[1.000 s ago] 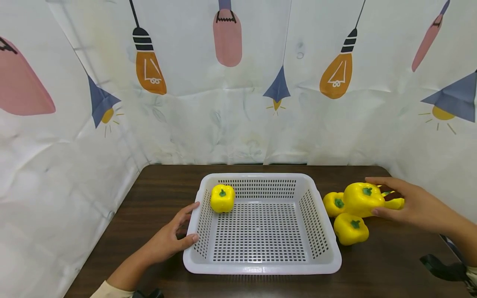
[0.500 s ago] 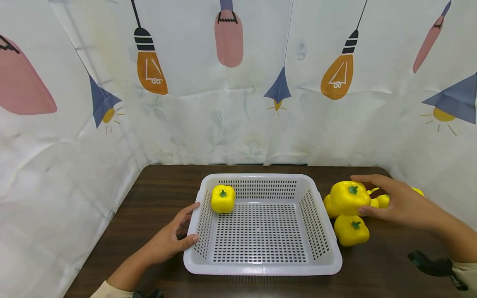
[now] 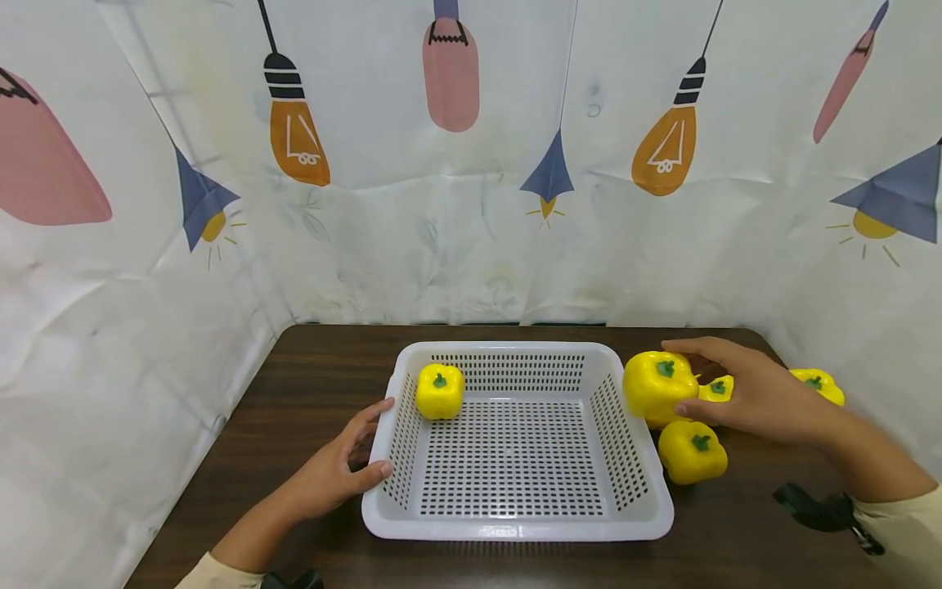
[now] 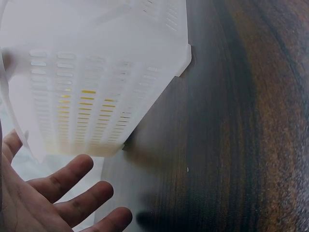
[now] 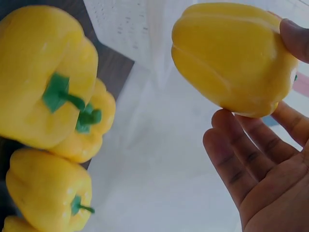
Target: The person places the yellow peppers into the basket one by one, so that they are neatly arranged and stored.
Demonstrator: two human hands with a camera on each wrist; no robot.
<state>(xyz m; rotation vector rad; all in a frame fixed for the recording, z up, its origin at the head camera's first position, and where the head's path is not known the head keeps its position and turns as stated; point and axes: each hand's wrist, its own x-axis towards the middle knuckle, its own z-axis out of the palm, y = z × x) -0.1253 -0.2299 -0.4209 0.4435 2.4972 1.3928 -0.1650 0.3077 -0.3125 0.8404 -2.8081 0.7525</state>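
My right hand (image 3: 761,397) holds a yellow bell pepper (image 3: 657,384) with a green stem between thumb and fingers. That pepper is raised at the right rim of a white perforated plastic basket (image 3: 515,530). In the right wrist view, the held bell pepper (image 5: 231,58) is gripped by thumb and fingertips, apart from the others. My left hand (image 3: 334,470) touches the basket's left rim with thumb and index finger. The left wrist view shows its other fingers (image 4: 87,200) spread loosely outside the basket wall. One yellow bell pepper (image 3: 440,393) stands in the basket's back left corner.
Right of the basket, on the dark wooden table (image 3: 324,360), lie several more yellow bell peppers, including a near one (image 3: 692,452) and one beyond my right wrist (image 3: 818,384). A patterned white cloth (image 3: 456,245) hangs behind and at both sides.
My right hand has moved left with the held bell pepper, from above the other peppers to the basket's right rim. The left hand and the basket have stayed put.
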